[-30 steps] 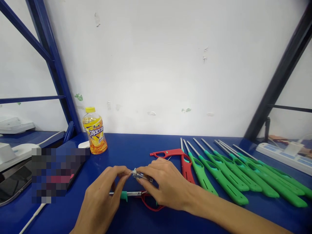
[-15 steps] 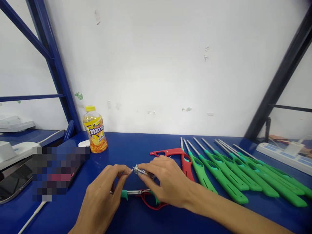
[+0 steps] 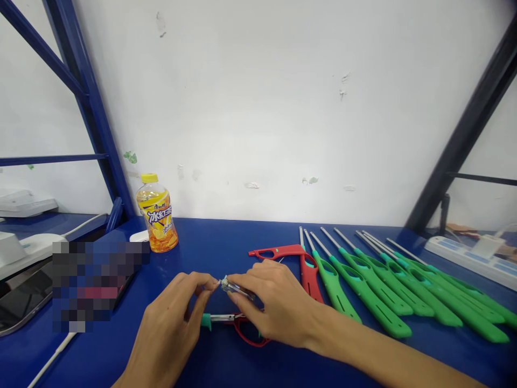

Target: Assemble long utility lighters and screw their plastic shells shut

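My right hand (image 3: 278, 296) pinches a small clear lighter (image 3: 242, 291) with a metal valve end that points left. At that end my left hand (image 3: 173, 312) has thumb and forefinger pressed together. A tiny pale bit shows at its fingertips, too small to name. Under both hands lies a partly opened stick lighter (image 3: 224, 318) with a metal rod, a teal collar and a red trigger guard; the hands hide much of it. Just beyond my right hand, red lighter casing (image 3: 283, 251) lies on the table.
Several green stick lighters (image 3: 371, 285) lie fanned out on the right of the blue table (image 3: 218, 248). A yellow-capped tea bottle (image 3: 157, 215) stands at the back left. Phones, one blurred, and a cable (image 3: 54, 355) lie left. A power strip (image 3: 472, 258) is far right.
The clear lighter has turned slightly in my right hand. Both hands stay almost in place, fingertips still at its metal end.
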Action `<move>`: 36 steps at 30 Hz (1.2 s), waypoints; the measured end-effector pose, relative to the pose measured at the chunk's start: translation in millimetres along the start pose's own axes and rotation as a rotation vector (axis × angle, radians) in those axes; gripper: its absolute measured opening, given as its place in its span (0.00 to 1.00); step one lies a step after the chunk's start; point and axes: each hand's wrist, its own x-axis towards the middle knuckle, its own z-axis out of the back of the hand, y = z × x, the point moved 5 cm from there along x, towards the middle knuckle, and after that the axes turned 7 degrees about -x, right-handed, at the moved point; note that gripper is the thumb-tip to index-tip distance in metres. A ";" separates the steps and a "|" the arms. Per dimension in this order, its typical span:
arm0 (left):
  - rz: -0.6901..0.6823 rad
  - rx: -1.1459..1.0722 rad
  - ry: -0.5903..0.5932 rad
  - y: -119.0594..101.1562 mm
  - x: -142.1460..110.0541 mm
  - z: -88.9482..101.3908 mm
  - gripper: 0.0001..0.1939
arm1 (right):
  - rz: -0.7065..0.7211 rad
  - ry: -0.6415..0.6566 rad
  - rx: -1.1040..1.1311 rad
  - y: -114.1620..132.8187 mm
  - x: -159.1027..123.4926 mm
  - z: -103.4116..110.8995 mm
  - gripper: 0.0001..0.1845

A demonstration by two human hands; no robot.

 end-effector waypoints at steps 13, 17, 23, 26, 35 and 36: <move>-0.136 0.014 0.038 -13.4 3.6 0.1 0.15 | 0.132 0.071 0.008 2.9 0.4 -6.7 0.16; -0.178 0.044 0.051 -16.1 5.7 -1.7 0.17 | 0.160 0.105 -0.033 6.4 0.7 -7.1 0.16; -0.205 0.067 0.042 -19.0 6.2 -1.3 0.18 | 0.154 0.212 -0.037 12.7 1.4 -6.1 0.15; -0.195 0.057 0.041 -19.1 5.8 -0.9 0.18 | 0.134 0.265 -0.001 14.7 1.9 -4.3 0.15; -0.022 -0.027 0.017 -6.0 3.4 -0.1 0.06 | -0.097 0.251 0.113 -18.4 4.3 13.8 0.14; -0.001 -0.042 0.015 -5.1 3.7 -0.2 0.06 | -0.137 0.252 0.146 -23.6 3.7 18.6 0.13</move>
